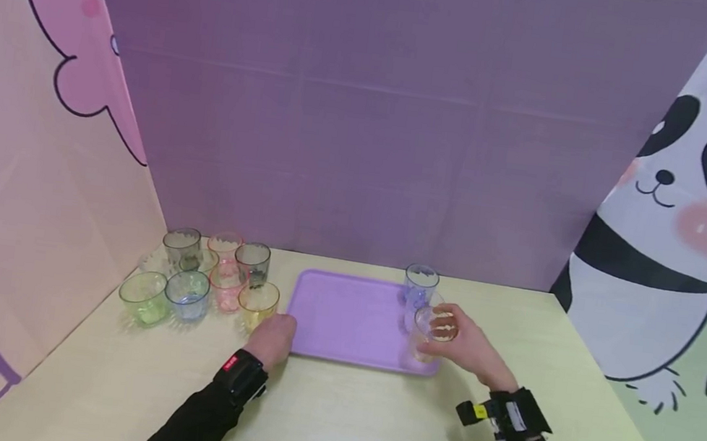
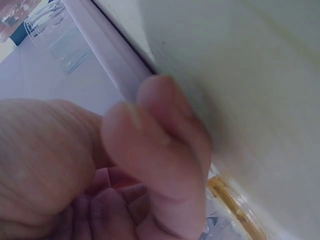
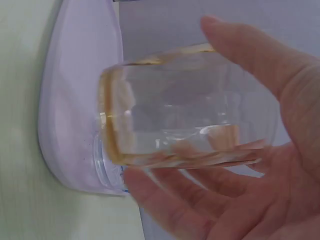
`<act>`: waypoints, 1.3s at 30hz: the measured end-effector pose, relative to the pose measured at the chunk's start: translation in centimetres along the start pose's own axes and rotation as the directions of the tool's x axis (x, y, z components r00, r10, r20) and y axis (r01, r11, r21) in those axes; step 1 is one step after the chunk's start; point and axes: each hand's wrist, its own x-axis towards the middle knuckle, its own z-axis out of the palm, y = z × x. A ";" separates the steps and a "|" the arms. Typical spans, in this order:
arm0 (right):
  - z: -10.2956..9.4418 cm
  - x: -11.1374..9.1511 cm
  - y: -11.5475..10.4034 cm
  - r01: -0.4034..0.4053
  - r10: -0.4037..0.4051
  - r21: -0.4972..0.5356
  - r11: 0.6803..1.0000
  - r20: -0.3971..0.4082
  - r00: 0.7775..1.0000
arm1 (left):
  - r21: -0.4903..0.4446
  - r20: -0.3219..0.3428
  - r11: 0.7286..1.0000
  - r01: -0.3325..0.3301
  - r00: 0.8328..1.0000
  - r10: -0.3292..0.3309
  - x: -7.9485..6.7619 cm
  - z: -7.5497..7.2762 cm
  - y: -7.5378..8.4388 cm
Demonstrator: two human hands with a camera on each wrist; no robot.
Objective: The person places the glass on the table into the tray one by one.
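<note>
Your right grip [image 1: 467,342] is clamped round a see-through glass [image 3: 165,105] above the purple tray [image 1: 345,321], which holds a blue glass [image 1: 420,280] just beyond; your left grip [image 1: 271,338] pinches the tray's edge, coloured glasses [image 1: 228,288] clustered beyond-left.

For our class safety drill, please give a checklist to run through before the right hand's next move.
1. Right hand gripping the held glass: ok.
2. Held glass roughly upright: ok.
3. Left hand holding the purple tray at its edge: ok.
4. Held glass's base resting on the tray: cannot tell.
5. Gap to the blue glass behind: cannot tell, overlapping in the head view.
</note>
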 end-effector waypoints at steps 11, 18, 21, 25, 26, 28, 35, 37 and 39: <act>1.1 -0.1 0.0 -0.060 0.060 -0.030 0.998 0.004 0.998 | 0.000 -0.001 1.000 0.008 1.000 -0.008 0.0 0.0 0.0; 1.3 0.1 0.4 -0.076 0.076 -0.068 0.995 0.005 0.997 | -0.013 0.007 1.000 0.018 1.000 -0.018 0.0 -0.1 0.1; 1.3 0.1 0.5 -0.087 0.088 -0.081 0.993 0.005 0.996 | -0.015 0.009 1.000 0.021 1.000 -0.020 0.0 0.0 0.1; 1.3 0.2 0.5 -0.104 0.105 -0.102 0.989 0.004 0.994 | -0.011 0.012 1.000 0.020 1.000 -0.020 0.0 -0.1 0.1; 1.3 0.2 0.4 -0.101 0.102 -0.111 0.989 0.008 0.995 | -0.011 0.010 1.000 0.019 1.000 -0.019 0.1 -0.1 0.1; 1.4 0.2 0.4 -0.107 0.108 -0.123 0.987 0.004 0.994 | -0.009 0.011 1.000 0.022 1.000 -0.021 0.1 -0.1 0.1; 1.5 0.1 0.4 -0.113 0.114 -0.147 0.983 -0.001 0.993 | -0.012 0.009 1.000 0.023 1.000 -0.023 0.0 -0.2 0.1; 1.4 0.0 0.4 -0.116 0.118 -0.150 0.982 0.004 0.993 | -0.014 0.007 1.000 0.022 1.000 -0.022 -0.1 -0.2 0.1; 1.2 -0.1 0.4 -0.117 0.121 -0.155 0.981 0.015 0.993 | -0.016 0.007 1.000 0.022 1.000 -0.022 -0.1 -0.1 0.2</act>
